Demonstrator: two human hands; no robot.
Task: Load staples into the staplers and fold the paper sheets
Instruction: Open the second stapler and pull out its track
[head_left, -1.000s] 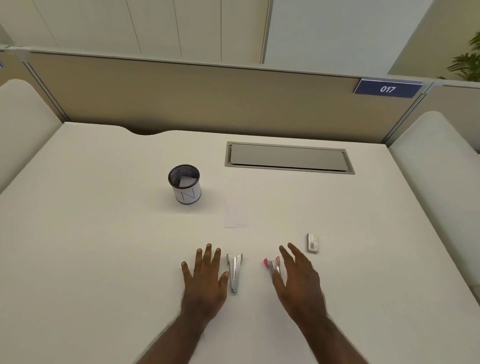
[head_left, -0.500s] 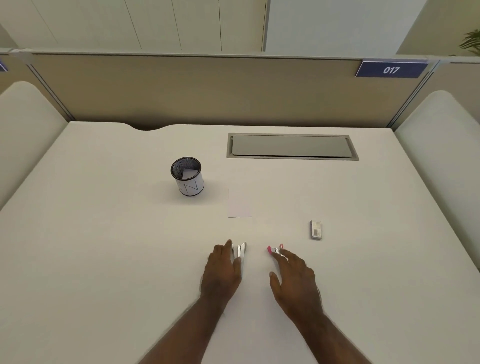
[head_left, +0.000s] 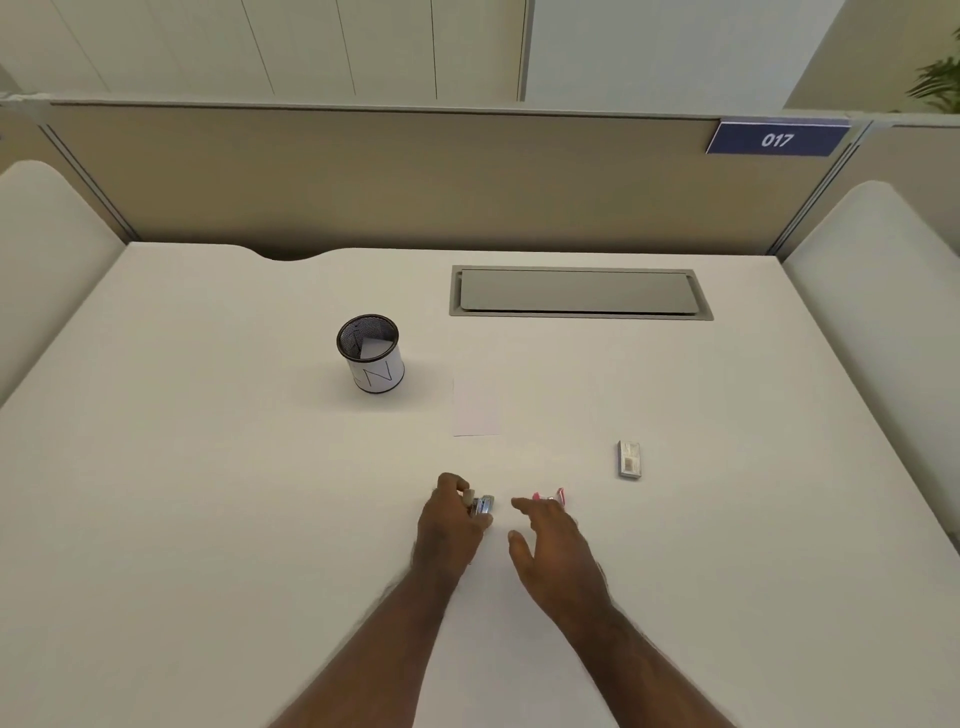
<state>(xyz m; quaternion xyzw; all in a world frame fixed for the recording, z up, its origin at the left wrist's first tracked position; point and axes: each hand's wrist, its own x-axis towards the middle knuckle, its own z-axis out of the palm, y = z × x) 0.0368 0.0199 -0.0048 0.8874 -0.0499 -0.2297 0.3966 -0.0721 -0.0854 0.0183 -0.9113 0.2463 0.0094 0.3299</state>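
Staplers sit nearest us on the tabletop (head_left: 208, 519). Our left hand (head_left: 451, 525) curls around the silver stapler (head_left: 483, 505), presumably to steady it for loading. Our right hand (head_left: 556, 551) hovers with fingers spread, hiding part of the pink stapler (head_left: 551, 496). Beyond them lies the staple box (head_left: 629, 459), within reach. Farther out lies a paper sheet (head_left: 475, 406), then a mesh cup (head_left: 370, 352) holding another.

One head-worn camera looks forward and down over the desk (head_left: 208, 519) toward the partition (head_left: 363, 176).

Two bare forearms, no sleeves, left hand (head_left: 451, 525), right hand (head_left: 558, 551)
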